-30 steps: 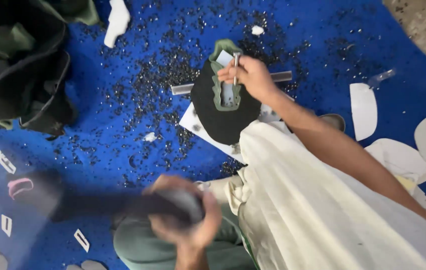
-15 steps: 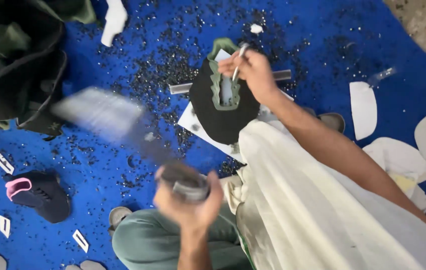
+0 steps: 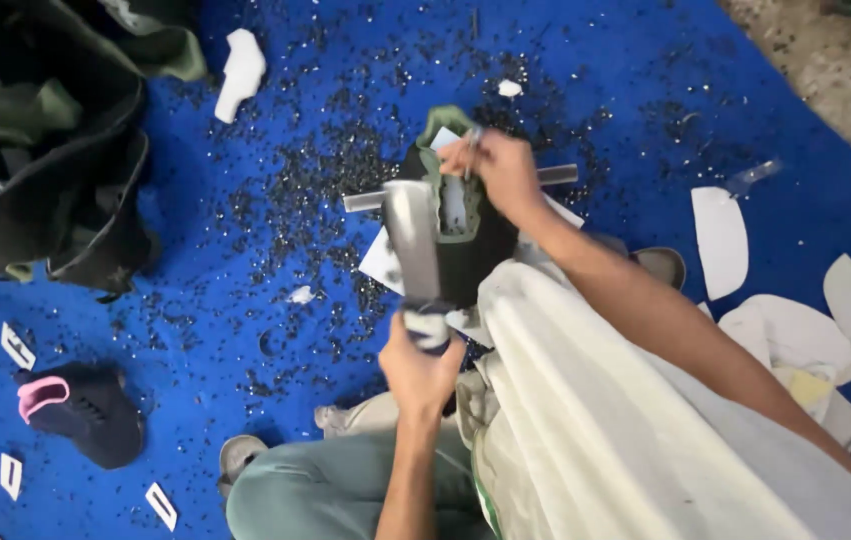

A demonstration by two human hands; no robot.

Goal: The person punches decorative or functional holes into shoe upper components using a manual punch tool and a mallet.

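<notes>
Hammer (image 3: pixel 413 240) sits gripped by its handle in the closed left hand (image 3: pixel 423 368), its head just over the black shoe upper (image 3: pixel 480 255) mounted ahead of that hand. The right hand (image 3: pixel 498 172), on the far side of the upper, pinches a small nail (image 3: pixel 472 140) against the rim. With those fingers so near the head, a slightly off blow could strike them or bend the nail.
</notes>
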